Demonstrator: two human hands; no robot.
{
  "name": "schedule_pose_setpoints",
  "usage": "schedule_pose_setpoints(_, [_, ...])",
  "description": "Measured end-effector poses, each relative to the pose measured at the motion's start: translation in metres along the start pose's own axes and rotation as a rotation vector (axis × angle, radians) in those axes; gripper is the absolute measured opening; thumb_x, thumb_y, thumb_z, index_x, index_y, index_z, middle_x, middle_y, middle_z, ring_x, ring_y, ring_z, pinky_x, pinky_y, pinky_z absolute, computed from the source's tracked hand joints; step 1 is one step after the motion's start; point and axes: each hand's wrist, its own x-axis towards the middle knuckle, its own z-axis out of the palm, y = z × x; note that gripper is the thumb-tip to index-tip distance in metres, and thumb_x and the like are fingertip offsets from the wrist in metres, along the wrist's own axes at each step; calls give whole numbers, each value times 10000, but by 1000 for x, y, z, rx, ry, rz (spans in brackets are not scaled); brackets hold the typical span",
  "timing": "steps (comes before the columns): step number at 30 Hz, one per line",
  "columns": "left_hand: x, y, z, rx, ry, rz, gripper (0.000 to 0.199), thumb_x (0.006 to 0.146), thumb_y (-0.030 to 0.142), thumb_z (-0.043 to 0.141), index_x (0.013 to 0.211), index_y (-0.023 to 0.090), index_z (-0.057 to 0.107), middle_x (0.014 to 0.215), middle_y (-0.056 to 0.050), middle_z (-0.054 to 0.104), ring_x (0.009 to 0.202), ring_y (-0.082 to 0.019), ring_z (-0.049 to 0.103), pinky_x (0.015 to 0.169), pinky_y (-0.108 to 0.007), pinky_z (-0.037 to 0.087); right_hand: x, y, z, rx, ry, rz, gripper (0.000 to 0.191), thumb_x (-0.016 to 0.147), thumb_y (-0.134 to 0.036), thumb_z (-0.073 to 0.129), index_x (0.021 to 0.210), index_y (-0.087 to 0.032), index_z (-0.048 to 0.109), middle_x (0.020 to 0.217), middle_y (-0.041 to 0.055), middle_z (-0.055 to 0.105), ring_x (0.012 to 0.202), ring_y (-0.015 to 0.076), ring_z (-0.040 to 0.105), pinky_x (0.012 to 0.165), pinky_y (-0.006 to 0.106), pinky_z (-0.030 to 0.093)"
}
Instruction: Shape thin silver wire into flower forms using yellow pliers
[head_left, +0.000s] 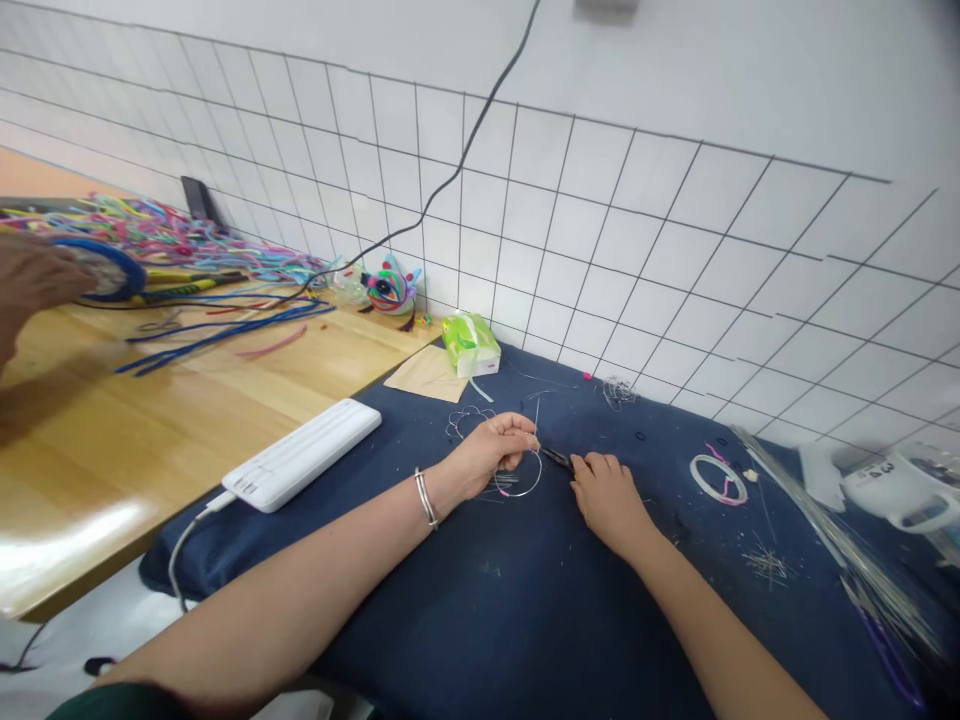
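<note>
Near the middle of the dark blue cloth [480,590], my left hand [491,455] pinches a thin wire ring [538,482], whose loop hangs below the fingertips. A straight end of wire rises above them. My right hand [609,497] is closed around dark-handled pliers [556,457], whose tips point left and reach the wire at my left fingertips. Whether the jaws grip the wire is too small to tell. Another looped wire shape [466,420] lies just behind my left wrist.
A white power bank [304,455] with a cable lies left; a green tissue pack [471,343] stands behind. To the right are a tape ring [718,480], cut wires [768,566] and a white mug [904,490]. Another person's hand [37,285] is by a blue coil [112,268].
</note>
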Motion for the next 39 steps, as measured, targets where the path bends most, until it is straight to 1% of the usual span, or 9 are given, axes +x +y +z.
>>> schedule_pose_setpoints(3, [2, -2, -3, 1, 38, -18, 273, 661, 233, 680, 898, 164, 564, 732, 2, 603, 484, -26, 476, 458, -147, 340, 0, -2, 0, -1, 36, 8, 276, 854, -242, 426, 1096, -150, 521, 899, 120, 533, 863, 227, 465, 728, 346, 372])
schedule_pose_setpoints(6, [4, -2, -6, 26, 74, -7, 225, 652, 218, 680, 845, 152, 585, 730, -7, 609, 542, -43, 513, 479, -147, 351, 3, 1, -2, 31, 77, 17, 222, 867, -288, 424, 985, -150, 552, 856, 99, 514, 834, 214, 466, 728, 335, 384])
schedule_pose_setpoints(8, [5, -3, -8, 42, 101, 18, 198, 649, 210, 675, 818, 146, 593, 739, -16, 617, 578, -52, 528, 495, -147, 356, 4, 2, -7, 73, 161, 23, 281, 869, -359, 423, 1003, -143, 544, 896, 108, 506, 865, 222, 459, 761, 352, 384])
schedule_pose_setpoints(11, [7, -4, -10, 66, 132, 39, 184, 644, 212, 675, 794, 145, 594, 729, -16, 625, 596, -60, 538, 512, -153, 359, 3, -1, -19, 96, 280, 2, 380, 859, -408, 429, 1108, -132, 508, 984, 131, 494, 921, 239, 438, 823, 383, 361])
schedule_pose_setpoints(16, [7, -7, -10, 94, 148, 11, 210, 637, 222, 679, 811, 147, 589, 737, -22, 637, 606, -81, 574, 505, -164, 358, -2, -10, -35, -12, 278, -150, 353, 859, -378, 444, 1151, -193, 518, 1016, 115, 529, 958, 252, 432, 830, 386, 329])
schedule_pose_setpoints(23, [6, -13, -8, 103, 137, 21, 216, 657, 201, 668, 834, 142, 560, 729, -28, 624, 617, -95, 604, 485, -156, 375, -3, -12, -39, -192, 339, -295, 330, 855, -335, 482, 1153, -200, 524, 1003, 89, 564, 923, 224, 443, 772, 354, 304])
schedule_pose_setpoints(29, [8, -15, -8, 88, 156, 30, 255, 648, 177, 677, 860, 145, 539, 693, -7, 594, 589, -103, 616, 448, -152, 375, -1, -12, -39, -250, 374, -310, 334, 844, -339, 505, 1138, -183, 535, 995, 85, 570, 914, 219, 447, 761, 351, 295])
schedule_pose_setpoints(35, [8, -12, -8, 68, 173, -40, 313, 650, 158, 674, 913, 147, 504, 666, -12, 607, 593, -117, 627, 436, -145, 372, 0, -10, -37, -259, 383, -332, 330, 841, -335, 513, 1130, -179, 541, 994, 90, 567, 919, 218, 444, 763, 353, 288])
schedule_pose_setpoints(39, [7, -10, -7, 64, 164, -73, 296, 659, 138, 659, 906, 142, 495, 623, -5, 600, 552, -103, 609, 440, -147, 376, 0, -10, -36, -272, 379, -354, 337, 844, -327, 512, 1144, -175, 531, 997, 91, 564, 924, 215, 443, 760, 351, 288])
